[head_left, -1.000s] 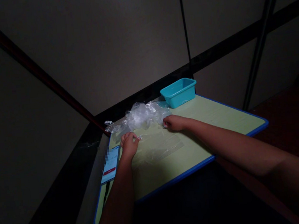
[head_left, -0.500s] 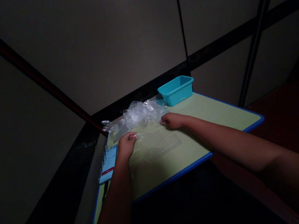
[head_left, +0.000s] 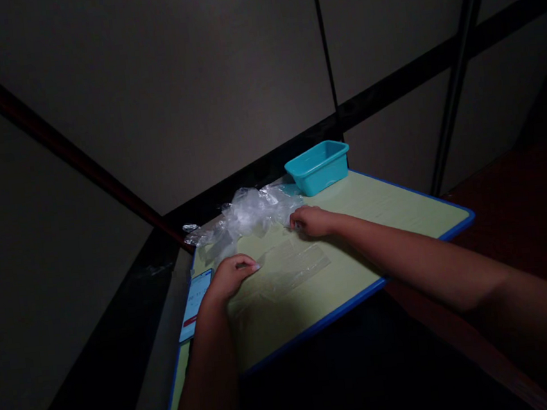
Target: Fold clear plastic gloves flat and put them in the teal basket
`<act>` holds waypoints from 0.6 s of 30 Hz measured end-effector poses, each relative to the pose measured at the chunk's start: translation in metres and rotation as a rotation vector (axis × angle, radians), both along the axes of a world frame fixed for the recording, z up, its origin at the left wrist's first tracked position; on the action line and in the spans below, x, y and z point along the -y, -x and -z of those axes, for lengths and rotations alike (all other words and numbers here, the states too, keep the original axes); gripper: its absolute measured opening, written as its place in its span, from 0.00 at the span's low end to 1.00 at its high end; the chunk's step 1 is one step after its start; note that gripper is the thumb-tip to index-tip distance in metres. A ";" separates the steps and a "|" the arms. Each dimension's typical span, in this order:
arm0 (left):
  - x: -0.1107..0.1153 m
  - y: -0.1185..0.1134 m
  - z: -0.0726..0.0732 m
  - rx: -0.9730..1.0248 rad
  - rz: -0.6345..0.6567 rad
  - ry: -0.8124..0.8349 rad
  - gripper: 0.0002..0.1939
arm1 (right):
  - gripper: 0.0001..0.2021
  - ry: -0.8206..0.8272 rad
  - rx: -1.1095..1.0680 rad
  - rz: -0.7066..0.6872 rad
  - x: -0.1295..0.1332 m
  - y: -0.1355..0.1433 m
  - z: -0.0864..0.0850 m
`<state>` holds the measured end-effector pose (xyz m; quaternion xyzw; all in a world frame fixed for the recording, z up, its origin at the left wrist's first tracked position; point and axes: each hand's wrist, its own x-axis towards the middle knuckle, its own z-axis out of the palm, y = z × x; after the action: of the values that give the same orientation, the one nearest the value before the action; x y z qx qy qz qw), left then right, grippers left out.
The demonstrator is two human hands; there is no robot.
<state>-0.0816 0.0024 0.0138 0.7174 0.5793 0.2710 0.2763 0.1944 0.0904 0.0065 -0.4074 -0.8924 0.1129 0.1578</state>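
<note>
A clear plastic bag [head_left: 303, 268] lies flattened on the pale yellow table top, between and in front of my hands. My left hand [head_left: 236, 274] pinches the bag's left side, thumb and fingertips together. Over at the bag's far right corner, my right hand [head_left: 310, 221] is closed with its fingers curled on the thin film. The film's edges are faint in the dim light, so its full outline is hard to make out. Just beyond both hands sits a crumpled heap of clear plastic bags [head_left: 250, 212].
A turquoise plastic basket [head_left: 323, 175] stands at the table's back edge, right of the heap. A phone [head_left: 195, 306] with a lit screen lies at the left edge, beside my left forearm. The table [head_left: 400, 209] has a blue rim, and panelled walls rise behind it.
My left hand has moved slightly down and toward me along the film, its thumb now stretched further forward. My right hand stays almost in place. The whole view has shifted a little.
</note>
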 end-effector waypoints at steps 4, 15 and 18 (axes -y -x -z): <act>0.003 0.002 -0.003 -0.072 0.008 0.057 0.13 | 0.20 -0.017 -0.023 -0.004 0.003 0.000 -0.003; 0.006 0.004 -0.005 -0.048 0.041 0.084 0.12 | 0.22 0.096 -0.051 -0.117 0.002 0.004 0.003; 0.007 0.003 -0.006 -0.045 0.027 0.085 0.12 | 0.21 0.102 -0.049 -0.169 0.011 0.006 0.001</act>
<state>-0.0849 -0.0043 0.0195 0.7186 0.5867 0.2261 0.2971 0.1881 0.0791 0.0057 -0.3353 -0.9125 0.1812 0.1485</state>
